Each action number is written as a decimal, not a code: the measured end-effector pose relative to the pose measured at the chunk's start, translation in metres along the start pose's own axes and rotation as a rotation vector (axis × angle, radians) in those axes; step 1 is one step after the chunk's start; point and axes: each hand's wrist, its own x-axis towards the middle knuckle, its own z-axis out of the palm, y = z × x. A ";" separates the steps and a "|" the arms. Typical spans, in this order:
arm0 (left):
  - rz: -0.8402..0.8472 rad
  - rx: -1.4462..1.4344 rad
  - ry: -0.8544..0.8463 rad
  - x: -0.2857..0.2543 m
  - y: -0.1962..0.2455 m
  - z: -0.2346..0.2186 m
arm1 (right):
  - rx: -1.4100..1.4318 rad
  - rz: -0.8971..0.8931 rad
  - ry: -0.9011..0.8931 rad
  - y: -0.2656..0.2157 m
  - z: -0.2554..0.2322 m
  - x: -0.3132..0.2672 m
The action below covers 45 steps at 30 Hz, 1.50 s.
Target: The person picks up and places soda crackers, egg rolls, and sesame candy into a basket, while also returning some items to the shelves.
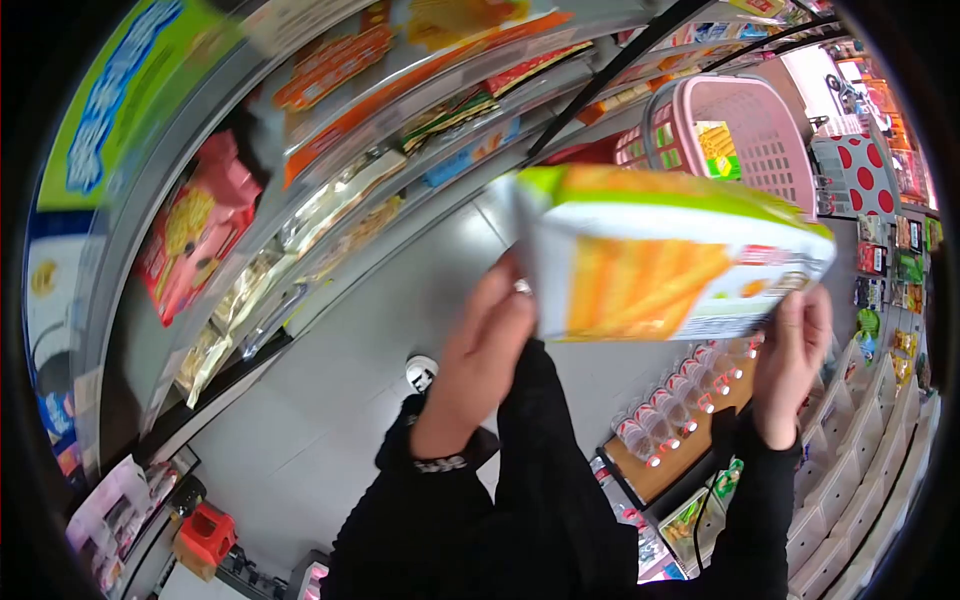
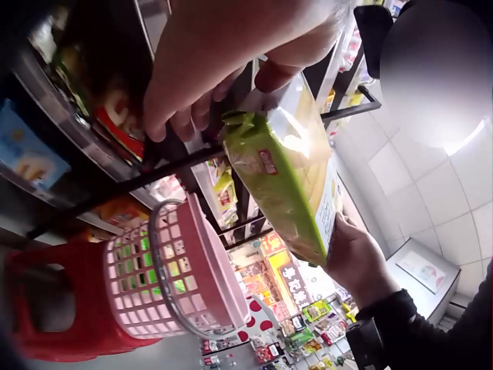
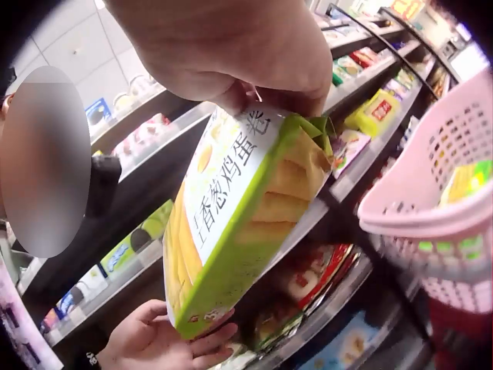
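Observation:
A green, white and yellow pack of egg rolls [image 1: 650, 260], printed with rolled biscuits, is up in front of me between both hands. My right hand [image 1: 795, 350] pinches its right end; in the left wrist view that hand [image 2: 358, 262] has its thumb and fingers at the pack's lower edge. At the other end is my left hand [image 1: 480, 360]. Its fingers [image 3: 212, 347] lie loosely extended by the pack's bottom corner in the right wrist view, with the thumb against the pack. The large printed label [image 3: 231, 169] faces the right wrist camera.
A pink basket [image 1: 760, 120] on a red stool [image 2: 46, 301] holds a yellow-green pack [image 1: 717, 150]. Snack shelves [image 1: 300, 200] run along the left. Bottles [image 1: 680, 395] stand in rows at lower right, beside white bins [image 1: 850, 440].

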 end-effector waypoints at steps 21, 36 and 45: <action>-0.640 -0.115 0.886 -0.218 -0.109 -0.333 | -0.261 0.063 -0.832 0.184 0.342 -0.227; -0.382 -0.015 0.973 -0.151 -0.153 -0.495 | -0.078 0.284 -0.912 0.273 0.502 -0.214; -0.355 -0.017 1.058 -0.099 -0.156 -0.566 | -0.181 0.141 -0.951 0.309 0.585 -0.202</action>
